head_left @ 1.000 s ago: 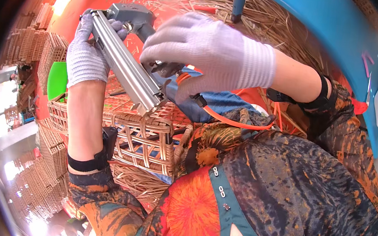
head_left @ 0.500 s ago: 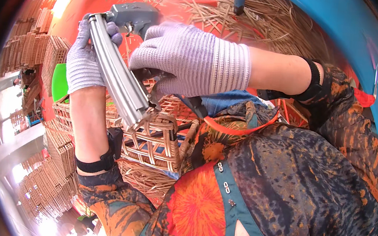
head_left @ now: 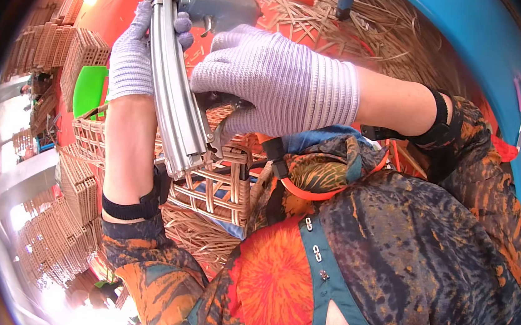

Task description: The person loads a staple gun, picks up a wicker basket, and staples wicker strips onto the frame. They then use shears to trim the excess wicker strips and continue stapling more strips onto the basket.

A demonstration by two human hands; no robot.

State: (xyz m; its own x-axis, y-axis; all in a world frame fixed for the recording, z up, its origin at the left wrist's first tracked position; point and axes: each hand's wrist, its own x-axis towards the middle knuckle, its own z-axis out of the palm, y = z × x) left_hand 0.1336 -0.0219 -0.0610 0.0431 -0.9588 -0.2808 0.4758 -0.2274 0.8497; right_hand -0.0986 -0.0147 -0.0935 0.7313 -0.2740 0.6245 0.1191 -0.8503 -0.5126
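Note:
Both my hands wear pale lilac knit gloves and hold a pneumatic staple gun (head_left: 222, 7) above a woven rattan basket (head_left: 213, 199). My right hand (head_left: 262, 78) is closed round its handle, most of which the glove hides. At the nose end, my left hand (head_left: 135, 59) wraps the far part of the long silver magazine (head_left: 176, 95), with fingertips showing past its right side. The magazine slants down toward me. From the handle's butt, an orange air hose (head_left: 311, 194) curves off to the right. The basket stands by my lap under the tool.
Stacked woven baskets (head_left: 55, 243) line the left side. A bright green plastic piece (head_left: 89, 93) is beside my left wrist. Loose rattan strips (head_left: 373, 38) lie on the red floor (head_left: 124, 14) at the far side. A blue table (head_left: 472, 51) curves along the right.
Both hands and the staple gun have shifted a little to the right and away from me, and the magazine stands more upright in view. The grip is unchanged.

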